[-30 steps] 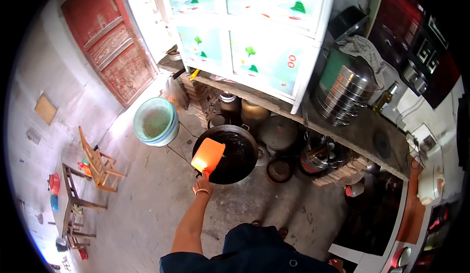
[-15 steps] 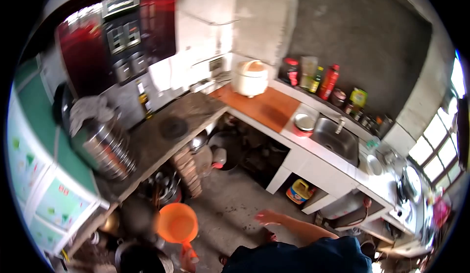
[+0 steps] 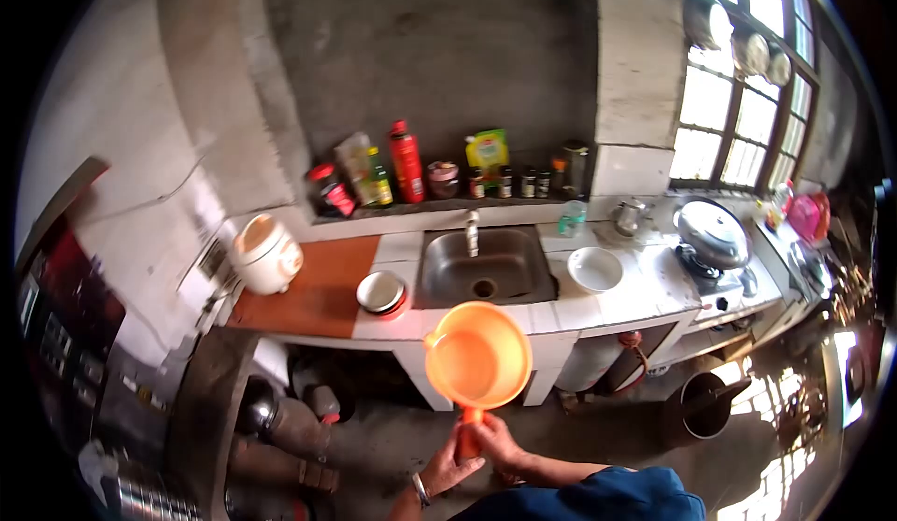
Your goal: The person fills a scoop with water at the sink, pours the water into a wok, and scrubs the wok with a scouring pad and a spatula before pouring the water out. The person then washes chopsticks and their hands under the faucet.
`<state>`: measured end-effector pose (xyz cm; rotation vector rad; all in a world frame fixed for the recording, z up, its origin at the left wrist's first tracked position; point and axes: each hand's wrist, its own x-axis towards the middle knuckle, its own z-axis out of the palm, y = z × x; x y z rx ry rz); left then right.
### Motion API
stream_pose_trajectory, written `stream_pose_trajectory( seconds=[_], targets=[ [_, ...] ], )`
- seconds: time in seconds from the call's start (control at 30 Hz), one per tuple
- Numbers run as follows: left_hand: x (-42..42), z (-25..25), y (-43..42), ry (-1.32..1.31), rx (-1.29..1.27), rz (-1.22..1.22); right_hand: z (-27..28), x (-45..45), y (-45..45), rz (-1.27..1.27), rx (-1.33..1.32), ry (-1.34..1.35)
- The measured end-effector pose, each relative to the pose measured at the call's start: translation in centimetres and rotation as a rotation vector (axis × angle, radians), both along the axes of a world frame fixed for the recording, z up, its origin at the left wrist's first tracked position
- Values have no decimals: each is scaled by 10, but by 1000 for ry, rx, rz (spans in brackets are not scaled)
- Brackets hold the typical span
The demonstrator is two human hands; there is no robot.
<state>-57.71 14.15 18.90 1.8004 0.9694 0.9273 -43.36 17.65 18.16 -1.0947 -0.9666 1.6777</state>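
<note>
An orange plastic dipper (image 3: 478, 357) is held out in front of me, its round bowl tipped so I look into it. What lies inside is hard to make out. My left hand (image 3: 450, 465), with a bracelet at the wrist, is closed on the dipper's handle from the left. My right hand (image 3: 497, 442) grips the same handle from the right, close under the bowl. Just beyond the dipper is the steel sink (image 3: 439, 287) with a tap (image 3: 472, 233) over it.
Stacked bowls (image 3: 381, 292) stand left of the sink, a white bowl (image 3: 595, 270) to its right. A lidded pot (image 3: 712, 233) sits on the stove. Bottles and jars line the ledge behind. A dark bucket (image 3: 703, 407) is on the floor at right.
My view has turned right to face the sink. The dipper, earlier low at the left in my left hand, is now in front of me. My right hand, earlier open, has joined on the handle.
</note>
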Motion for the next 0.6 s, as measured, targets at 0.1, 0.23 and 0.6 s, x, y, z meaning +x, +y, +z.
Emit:
stream_pose_trajectory(
  seconds=[0.1,0.23,0.6],
  targets=[
    [52,41,45,-411,-572,-245,36,103,42,-292,-107,108],
    [62,-5,86,-317,-604,-82,36,228,70,-567,-31,35],
    [-21,-87,23,-509,-914,528,-54,418,138,-460,-2,162]
  ],
)
